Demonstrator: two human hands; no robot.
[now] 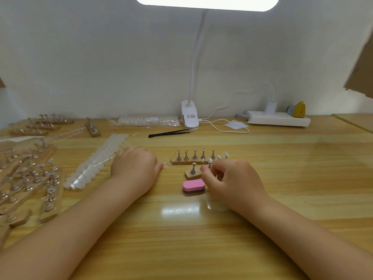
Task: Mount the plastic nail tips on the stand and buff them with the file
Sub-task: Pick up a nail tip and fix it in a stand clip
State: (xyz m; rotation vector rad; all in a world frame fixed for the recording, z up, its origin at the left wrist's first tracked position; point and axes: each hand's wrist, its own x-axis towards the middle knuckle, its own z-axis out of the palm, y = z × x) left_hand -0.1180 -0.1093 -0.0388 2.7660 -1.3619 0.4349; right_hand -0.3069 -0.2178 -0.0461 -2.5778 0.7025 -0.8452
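Observation:
Two wooden stands with metal pegs lie mid-table: a far stand (182, 162) and a near stand (192, 174) in front of it. A few white nail tips (226, 154) sit on pegs at the right end. My right hand (232, 178) has its fingers curled over the near stand's pegs and seems to pinch a small nail tip (203, 161) there. My left hand (134, 168) grips one end of a clear strip of nail tips (94, 164) that runs off to the left. A pink and purple buffing file (193, 186) lies in front of the near stand.
Many more peg stands (30, 174) crowd the left side. A bag of tips (148, 120), black tweezers (168, 133), a clip lamp (189, 116) with its cable, and a power strip (278, 119) line the back by the wall.

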